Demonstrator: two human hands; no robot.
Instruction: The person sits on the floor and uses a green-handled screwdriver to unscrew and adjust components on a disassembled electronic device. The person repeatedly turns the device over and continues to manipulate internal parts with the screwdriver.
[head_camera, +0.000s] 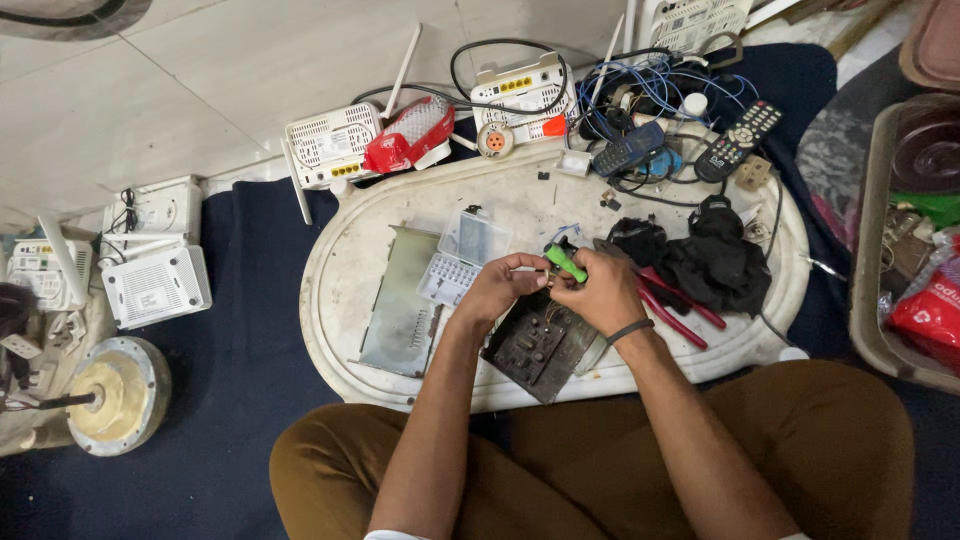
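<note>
Brown-trousered knees (560, 470) nearest. Over the white bench (340, 270), right hand (600, 292) grips a green-handled screwdriver (566, 263), left hand (497, 290) pinches its tip above the circuit board (540, 345). Board looks stiff, fragile; hold by edges.

1. I'm sat on the floor with the oval tray table (340, 270) right in front of my knees.
2. My left hand (497, 290) and right hand (600, 292) meet over the middle of it, with a small screwdriver (565, 262) between them.
3. The circuit board (535, 345) lies under my hands, at the near edge.
4. Left of the board there's a metal plate (400, 310), and the little parts box (462, 255) sits behind my left hand.
5. Right of my hands: pliers (680, 310), then a bundle of cloth (710, 262) behind them.
6. On the far edge are two remotes (738, 138), a tangle of wires (650, 90) and the routers (330, 145).
7. More routers (155, 285) are on the floor off to my left, with a round motor (110, 392) nearer to me.
</note>
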